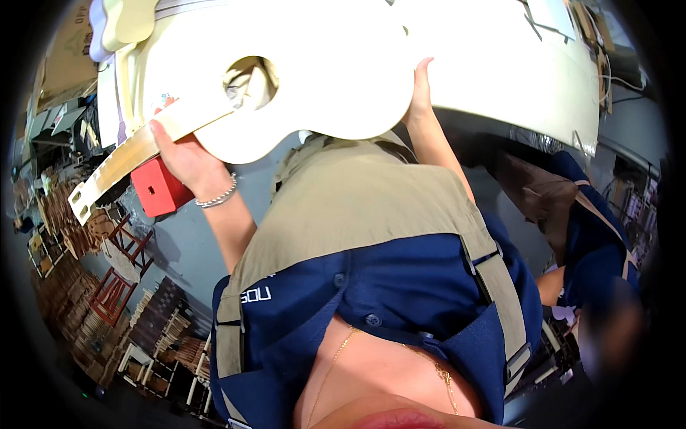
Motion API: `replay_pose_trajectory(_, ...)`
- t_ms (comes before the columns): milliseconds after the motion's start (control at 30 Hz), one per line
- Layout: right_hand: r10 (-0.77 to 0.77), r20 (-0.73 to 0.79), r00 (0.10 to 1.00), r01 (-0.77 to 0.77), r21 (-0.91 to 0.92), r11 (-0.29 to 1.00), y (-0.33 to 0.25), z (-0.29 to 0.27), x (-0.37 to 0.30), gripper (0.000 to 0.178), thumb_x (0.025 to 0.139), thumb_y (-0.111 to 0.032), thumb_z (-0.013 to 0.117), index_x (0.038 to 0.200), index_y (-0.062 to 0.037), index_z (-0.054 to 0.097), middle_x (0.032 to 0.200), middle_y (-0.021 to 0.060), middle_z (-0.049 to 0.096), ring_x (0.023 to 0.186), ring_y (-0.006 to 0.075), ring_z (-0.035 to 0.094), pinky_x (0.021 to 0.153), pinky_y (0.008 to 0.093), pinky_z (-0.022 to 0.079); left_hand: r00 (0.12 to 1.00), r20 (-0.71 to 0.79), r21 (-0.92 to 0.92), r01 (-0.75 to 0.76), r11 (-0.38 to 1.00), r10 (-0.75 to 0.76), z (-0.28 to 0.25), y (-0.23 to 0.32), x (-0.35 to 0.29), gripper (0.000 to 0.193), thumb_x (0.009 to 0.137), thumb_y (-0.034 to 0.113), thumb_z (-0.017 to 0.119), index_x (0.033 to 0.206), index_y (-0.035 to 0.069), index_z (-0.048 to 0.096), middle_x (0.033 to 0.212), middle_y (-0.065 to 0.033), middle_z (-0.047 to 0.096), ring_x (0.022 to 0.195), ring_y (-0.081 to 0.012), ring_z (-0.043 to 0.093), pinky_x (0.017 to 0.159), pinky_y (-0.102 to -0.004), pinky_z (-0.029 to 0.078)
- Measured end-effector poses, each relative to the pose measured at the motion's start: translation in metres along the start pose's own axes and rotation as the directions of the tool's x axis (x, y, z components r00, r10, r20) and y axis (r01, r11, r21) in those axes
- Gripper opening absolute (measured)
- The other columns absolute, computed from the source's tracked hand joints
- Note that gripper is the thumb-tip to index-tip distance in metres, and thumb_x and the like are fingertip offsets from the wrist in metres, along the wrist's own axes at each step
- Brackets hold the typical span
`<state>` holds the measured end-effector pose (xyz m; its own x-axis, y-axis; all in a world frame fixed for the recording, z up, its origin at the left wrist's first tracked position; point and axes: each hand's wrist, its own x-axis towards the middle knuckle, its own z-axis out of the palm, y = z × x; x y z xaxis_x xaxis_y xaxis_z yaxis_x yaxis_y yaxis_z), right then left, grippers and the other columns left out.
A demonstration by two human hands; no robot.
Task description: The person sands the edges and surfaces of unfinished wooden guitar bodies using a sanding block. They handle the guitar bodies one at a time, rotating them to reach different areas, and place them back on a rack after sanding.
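An unfinished acoustic guitar (336, 79), cream-white with a round sound hole, lies across the top of the view in front of my waist. Its neck (118, 161) points to the lower left and ends in a slotted headstock. My left hand (187, 161) is closed round the neck near the body, thumb on the upper face and fingers underneath. Against the right end of the body, my right hand (418, 96) grips the edge; its thumb stands up, and its fingers are largely hidden behind the rim. Crumpled pale material shows through the sound hole.
A white worktable (514, 86) extends behind the guitar. Below the neck is a red block (158, 189) with a small hole. More pale guitar parts (128, 25) stand at the upper left. A co-worker in a navy top (597, 264) is close on my right. Racks of wooden parts (161, 322) fill the lower left.
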<state>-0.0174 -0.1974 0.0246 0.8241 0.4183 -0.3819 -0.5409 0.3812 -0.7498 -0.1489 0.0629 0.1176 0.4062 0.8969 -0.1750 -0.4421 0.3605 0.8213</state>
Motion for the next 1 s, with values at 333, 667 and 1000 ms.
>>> replay_pose_trajectory(333,0.058,-0.028,0.998,-0.062,-0.173,0.983,-0.015,0.025,0.007,0.088,0.086,-0.07,0.008,0.139,-0.0025,0.028,0.139,0.0194,0.037,0.127,0.0294,0.038,0.102,0.0391,0.035,0.996,0.022,0.131,0.088,0.988,-0.092,0.001,0.012,0.022,0.051,0.095,0.032,0.034,0.127,-0.007,0.039,0.126,-0.0218,0.048,0.12,-0.0331,0.045,0.103,-0.0472,0.035)
replay_pose_trajectory(667,0.012,-0.14,0.99,-0.012,0.004,1.0,0.001,0.005,0.033,0.08,0.09,-0.063,0.012,0.141,-0.0019,0.023,0.142,0.0161,0.033,0.127,0.0301,0.038,0.103,0.0395,0.036,0.959,0.283,0.181,-0.072,0.981,0.018,0.04,0.013,0.007,0.052,0.097,0.035,0.034,0.128,-0.007,0.037,0.13,-0.0266,0.043,0.121,-0.0321,0.043,0.104,-0.0431,0.034)
replay_pose_trajectory(1000,0.051,0.285,0.957,-0.014,-0.128,0.992,0.008,-0.036,0.067,0.085,0.069,-0.037,0.078,0.132,0.002,0.037,0.128,0.0111,0.047,0.118,0.023,0.044,0.096,0.0354,0.037,0.598,0.8,0.257,-0.407,0.876,0.043,0.034,0.05,0.036,0.056,0.093,0.028,0.045,0.134,-0.006,0.03,0.14,-0.028,0.03,0.131,-0.0378,0.03,0.109,-0.0475,0.022)
